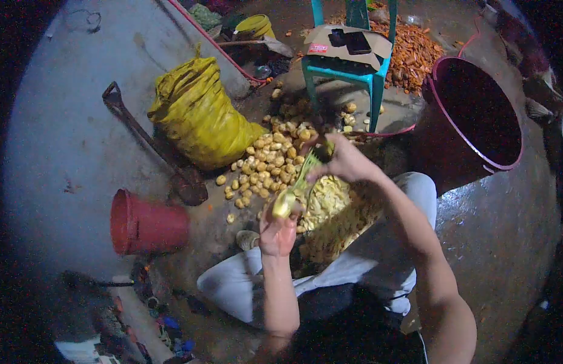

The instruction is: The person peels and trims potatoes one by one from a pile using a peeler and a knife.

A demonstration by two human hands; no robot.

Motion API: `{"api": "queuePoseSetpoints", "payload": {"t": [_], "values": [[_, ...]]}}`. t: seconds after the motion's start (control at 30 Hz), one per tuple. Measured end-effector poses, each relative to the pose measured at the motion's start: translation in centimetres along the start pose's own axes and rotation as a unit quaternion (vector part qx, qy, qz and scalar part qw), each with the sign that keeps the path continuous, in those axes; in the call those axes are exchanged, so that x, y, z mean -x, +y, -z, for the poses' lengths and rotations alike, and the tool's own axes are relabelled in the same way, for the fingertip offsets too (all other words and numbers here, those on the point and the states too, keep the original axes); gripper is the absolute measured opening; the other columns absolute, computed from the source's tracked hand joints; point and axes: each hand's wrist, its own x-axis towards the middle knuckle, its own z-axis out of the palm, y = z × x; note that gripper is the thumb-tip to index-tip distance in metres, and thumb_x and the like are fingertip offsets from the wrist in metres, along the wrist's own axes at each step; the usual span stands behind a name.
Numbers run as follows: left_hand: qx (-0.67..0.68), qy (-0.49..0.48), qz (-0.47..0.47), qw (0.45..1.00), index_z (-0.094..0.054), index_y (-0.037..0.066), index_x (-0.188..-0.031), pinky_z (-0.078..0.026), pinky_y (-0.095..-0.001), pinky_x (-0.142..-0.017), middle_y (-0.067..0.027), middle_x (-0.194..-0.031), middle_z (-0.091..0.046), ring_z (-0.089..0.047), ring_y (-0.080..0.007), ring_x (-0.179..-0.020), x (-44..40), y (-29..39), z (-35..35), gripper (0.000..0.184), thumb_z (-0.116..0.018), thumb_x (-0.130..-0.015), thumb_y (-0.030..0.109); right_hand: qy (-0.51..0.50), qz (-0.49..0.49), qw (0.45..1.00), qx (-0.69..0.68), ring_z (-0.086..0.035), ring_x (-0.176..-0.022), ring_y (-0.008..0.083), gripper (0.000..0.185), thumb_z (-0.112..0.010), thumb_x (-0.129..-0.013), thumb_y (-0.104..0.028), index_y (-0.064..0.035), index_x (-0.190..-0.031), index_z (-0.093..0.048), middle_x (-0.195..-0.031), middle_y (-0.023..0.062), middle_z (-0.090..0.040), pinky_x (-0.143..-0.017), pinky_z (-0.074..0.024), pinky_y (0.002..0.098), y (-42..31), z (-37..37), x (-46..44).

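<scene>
A long green slotted tool, like a hand slicer (308,168), slants between my two hands. My left hand (278,233) is closed at its lower end, palm up, where a pale yellow piece (284,204) shows; whether that is the handle or a potato I cannot tell. At the upper end my right hand (348,162) curls its fingers by the tool, slightly blurred, and its grip is partly hidden. Beneath them, pale yellow slices (327,203) lie heaped in front of my legs. Beyond my left hand, many round yellowish potatoes (270,162) are spread over the floor.
A yellow sack (205,115) stands by the potatoes, with a shovel (142,136) and red bucket (149,223) on the left. A teal chair (369,73) carries a cardboard box (348,46). Behind it lie orange pieces (418,54). A large dark-red tub (442,133) stands right.
</scene>
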Motion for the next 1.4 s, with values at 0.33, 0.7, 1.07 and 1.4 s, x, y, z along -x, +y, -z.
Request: {"api": "queuePoseSetpoints", "payload": {"t": [0.33,0.7,1.07,1.4], "values": [[0.003,0.023,0.006,1.0,-0.051,0.0,-0.13,-0.034,-0.0415,-0.108,-0.0128,-0.132,-0.054,-0.048,-0.0262,-0.125,-0.2,-0.3,-1.2,0.057,-0.073,-0.08,0.016,-0.002,0.017,0.998,0.056,-0.061,-0.098,0.0228,0.055,-0.09,-0.058,-0.026,-0.0047,-0.101,-0.064,-0.098,0.0082,-0.066,-0.09,-0.0459,0.0357,-1.5,-0.5,0.3],[-0.03,0.044,-0.017,0.998,-0.047,0.001,-0.132,-0.034,-0.0428,-0.109,-0.0158,-0.13,-0.054,-0.05,-0.0293,-0.123,0.5,-0.2,-1.7,0.068,-0.073,-0.069,0.005,-0.026,0.007,1.0,0.016,-0.06,-0.097,0.0185,0.056,-0.09,-0.059,-0.028,-0.0032,-0.101,-0.064,-0.099,0.0076,-0.066,-0.089,-0.0457,0.0341,-1.8,-0.6,0.8],[0.107,-0.077,-0.007,0.991,-0.044,-0.002,-0.132,-0.04,-0.04,-0.104,-0.0086,-0.124,-0.056,-0.052,-0.0255,-0.118,-0.1,-0.1,-1.6,0.069,-0.076,-0.072,0.009,0.036,-0.086,0.995,0.037,-0.059,-0.096,0.0179,0.055,-0.09,-0.059,-0.025,-0.002,-0.101,-0.063,-0.097,0.0078,-0.066,-0.089,-0.0458,0.0339,0.8,1.7,-0.4],[0.011,-0.06,-0.023,0.998,-0.044,-0.002,-0.132,-0.039,-0.0402,-0.106,-0.0141,-0.129,-0.054,-0.052,-0.0259,-0.121,0.2,-0.5,-1.0,0.072,-0.079,-0.072,0.017,0.067,-0.103,0.992,-0.009,-0.061,-0.094,0.0189,0.05,-0.089,-0.061,-0.023,-0.003,-0.098,-0.063,-0.095,0.0071,-0.067,-0.088,-0.0468,0.0337,1.6,1.2,-0.7]]}}
